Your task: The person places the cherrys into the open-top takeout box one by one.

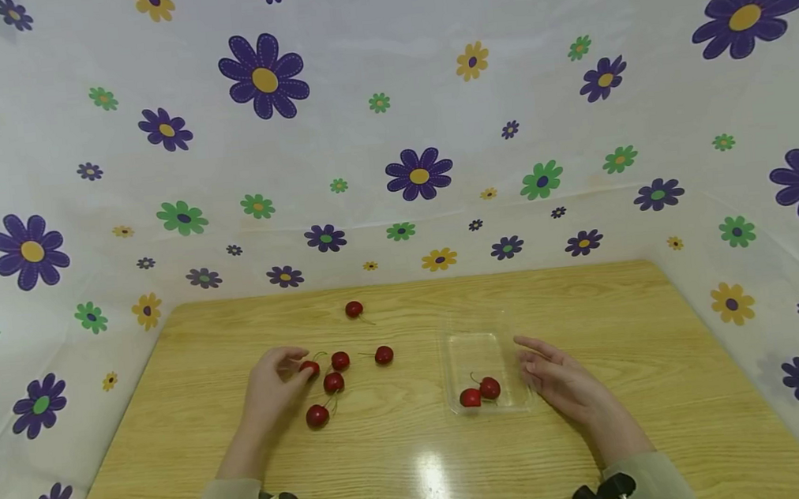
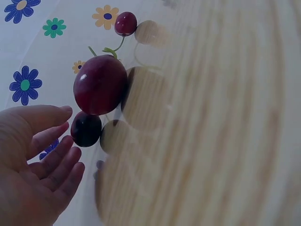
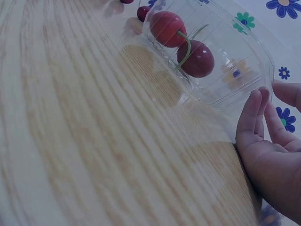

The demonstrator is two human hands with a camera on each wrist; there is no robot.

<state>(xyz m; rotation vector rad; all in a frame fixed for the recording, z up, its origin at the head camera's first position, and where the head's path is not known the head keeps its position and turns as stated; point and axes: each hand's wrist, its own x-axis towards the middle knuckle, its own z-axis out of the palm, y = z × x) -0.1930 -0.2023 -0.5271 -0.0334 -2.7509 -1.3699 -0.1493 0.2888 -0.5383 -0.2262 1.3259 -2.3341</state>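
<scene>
My left hand (image 1: 273, 386) is at the left cluster of red cherries, its thumb and fingers slightly bent and spread. Right at those fingertips sits a dark cherry (image 2: 86, 128), partly covered by the thumb in the head view. Beside it lie a cherry (image 1: 340, 360), another cherry (image 1: 333, 382) and a nearer cherry (image 1: 317, 415), all with green stems. A clear plastic container (image 1: 470, 340) stands on the right, two cherries (image 1: 489, 387) together at its near end. My right hand (image 1: 561, 382) rests along its right side, fingers loosely extended, fingertips at the rim.
Two more cherries lie apart: one at the back (image 1: 354, 309), and one (image 1: 383, 355) between the cluster and the container. The wooden table (image 1: 390, 472) meets a white flower-printed cloth (image 1: 347, 143) behind and at both sides.
</scene>
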